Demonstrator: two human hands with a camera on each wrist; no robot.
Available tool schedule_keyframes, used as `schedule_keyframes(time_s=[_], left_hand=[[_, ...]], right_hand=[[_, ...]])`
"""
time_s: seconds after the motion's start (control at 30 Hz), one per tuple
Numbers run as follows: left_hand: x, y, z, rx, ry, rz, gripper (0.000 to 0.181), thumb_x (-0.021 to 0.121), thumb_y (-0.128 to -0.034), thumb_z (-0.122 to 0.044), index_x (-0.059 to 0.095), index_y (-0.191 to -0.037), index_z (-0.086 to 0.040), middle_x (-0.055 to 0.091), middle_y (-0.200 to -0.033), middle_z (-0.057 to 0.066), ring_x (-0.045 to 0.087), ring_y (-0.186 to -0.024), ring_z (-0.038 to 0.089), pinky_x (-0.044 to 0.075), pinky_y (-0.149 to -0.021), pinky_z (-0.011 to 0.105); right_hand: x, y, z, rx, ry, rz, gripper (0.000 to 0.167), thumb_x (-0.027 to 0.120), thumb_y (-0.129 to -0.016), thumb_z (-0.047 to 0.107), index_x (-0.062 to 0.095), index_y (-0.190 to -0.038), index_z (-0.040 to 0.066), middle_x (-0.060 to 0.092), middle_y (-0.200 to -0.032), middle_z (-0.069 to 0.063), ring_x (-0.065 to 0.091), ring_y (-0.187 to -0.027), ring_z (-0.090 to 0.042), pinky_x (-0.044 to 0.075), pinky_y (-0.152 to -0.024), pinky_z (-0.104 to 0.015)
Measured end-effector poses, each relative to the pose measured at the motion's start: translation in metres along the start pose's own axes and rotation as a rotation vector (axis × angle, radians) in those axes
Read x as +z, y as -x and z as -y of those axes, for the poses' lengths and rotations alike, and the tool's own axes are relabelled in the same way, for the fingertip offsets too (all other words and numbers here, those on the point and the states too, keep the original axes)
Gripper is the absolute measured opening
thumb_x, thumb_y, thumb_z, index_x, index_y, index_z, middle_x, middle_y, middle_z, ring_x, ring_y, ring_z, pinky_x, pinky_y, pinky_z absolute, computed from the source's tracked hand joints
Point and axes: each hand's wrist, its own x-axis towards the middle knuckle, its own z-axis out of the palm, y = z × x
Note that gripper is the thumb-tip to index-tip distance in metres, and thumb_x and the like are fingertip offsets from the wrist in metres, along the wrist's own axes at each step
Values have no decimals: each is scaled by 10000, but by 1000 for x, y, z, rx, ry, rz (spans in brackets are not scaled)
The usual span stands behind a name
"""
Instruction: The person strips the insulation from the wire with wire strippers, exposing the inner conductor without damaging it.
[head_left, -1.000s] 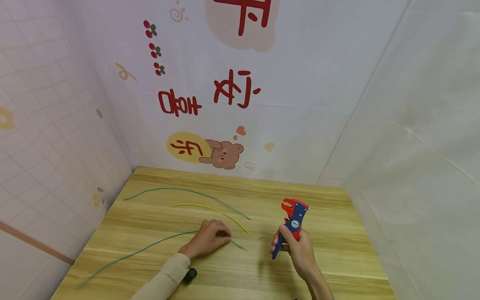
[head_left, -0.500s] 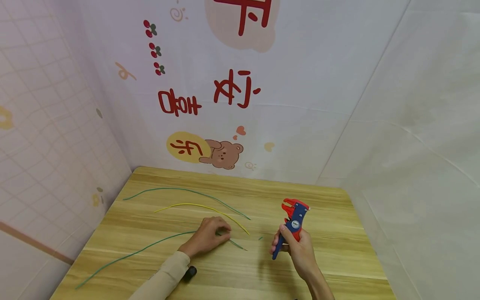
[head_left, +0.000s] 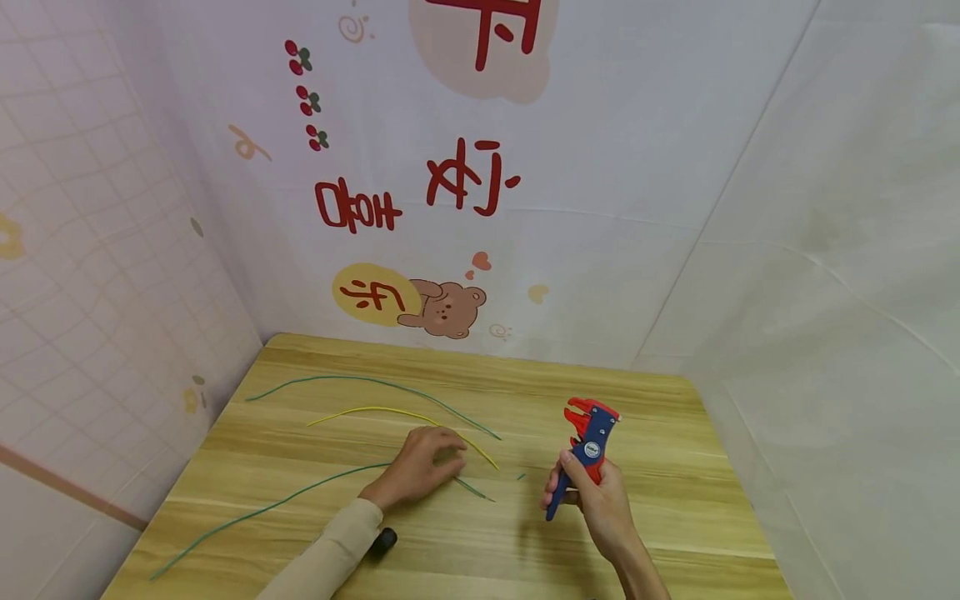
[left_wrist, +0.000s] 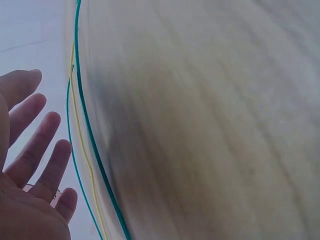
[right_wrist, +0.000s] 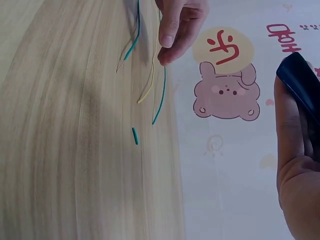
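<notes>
My right hand (head_left: 596,496) grips a red and blue wire stripper (head_left: 597,425) by its handles, held above the table with its red jaws pointing up and left. In the right wrist view only the dark handle (right_wrist: 300,75) shows. My left hand (head_left: 423,467) hovers over the nearest green wire (head_left: 262,504), its fingers spread and holding nothing in the left wrist view. That wire's right end (right_wrist: 120,66) is bare, with copper-coloured strands showing. Beyond it lie a yellow wire (head_left: 375,408) and another green wire (head_left: 330,377).
A short green piece of insulation (head_left: 521,477) lies between the hands. Beside the left sleeve (head_left: 330,546) is a small black object (head_left: 385,542). Printed fabric walls (head_left: 585,208) enclose the wooden table (head_left: 675,433) at the back and sides.
My left hand has let go of the near green wire and shifted slightly up, its fingers loosening. The right hand and wire stripper have hardly moved.
</notes>
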Motion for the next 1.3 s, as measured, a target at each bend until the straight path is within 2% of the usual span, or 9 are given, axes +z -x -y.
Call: schedule_keyframes(time_s=[0.37, 0.6, 0.73, 0.87, 1.1, 1.17, 1.3], left_hand=[[0, -2, 0, 8, 2, 3, 224, 825, -1037, -131, 836, -1236, -30, 778, -1369, 203, 730, -1281, 376, 493, -1134, 696], [1, -8, 2, 39, -26, -28, 218, 830, -1023, -115, 835, -1227, -38, 780, -1363, 203, 717, -1284, 401, 496, -1098, 706], [1, -14, 4, 14, -24, 5, 242, 824, -1032, -130, 831, -1254, -34, 781, -1365, 182, 711, -1301, 392, 493, -1127, 688], [1, -18, 4, 25, -51, 30, 250, 835, -1026, -130, 829, -1256, -33, 793, -1331, 143, 727, -1268, 366, 514, -1119, 648], [2, -24, 5, 59, -62, 33, 227, 842, -1020, -136, 829, -1219, -28, 806, -1275, 133, 746, -1209, 347, 544, -1067, 625], [2, -24, 5, 53, -60, 41, 231, 838, -1023, -139, 828, -1222, -24, 806, -1274, 133, 743, -1214, 355, 537, -1072, 639], [3, -27, 6, -5, -31, 85, 245, 823, -1036, -137, 822, -1247, -15, 800, -1307, 140, 725, -1266, 375, 504, -1118, 678]], right_hand=[[-2, 3, -2, 15, 18, 5, 305, 577, -1204, 278, 640, -1103, -2, 747, -853, -56, 809, -737, -223, 706, -747, -519], [-3, 5, -7, 25, 29, 10, 288, 571, -1206, 255, 633, -1110, -9, 751, -852, -52, 810, -739, -213, 706, -744, -520], [-5, 6, -7, 29, 24, 22, 274, 565, -1208, 253, 639, -1106, 10, 752, -854, -44, 808, -740, -205, 707, -746, -513], [-6, 8, -6, 21, 29, 44, 266, 543, -1216, 240, 638, -1102, 19, 752, -861, -31, 809, -745, -193, 708, -744, -497], [-9, 9, -7, 37, 50, 42, 290, 548, -1216, 276, 634, -1110, 19, 753, -868, -27, 814, -755, -191, 711, -756, -484], [-9, 9, -7, 43, 53, 42, 295, 552, -1214, 282, 632, -1117, 15, 753, -869, -30, 815, -757, -196, 711, -761, -487], [-9, 9, -7, 42, 53, 44, 297, 559, -1212, 283, 633, -1127, 8, 755, -869, -33, 815, -757, -199, 710, -760, -493]])
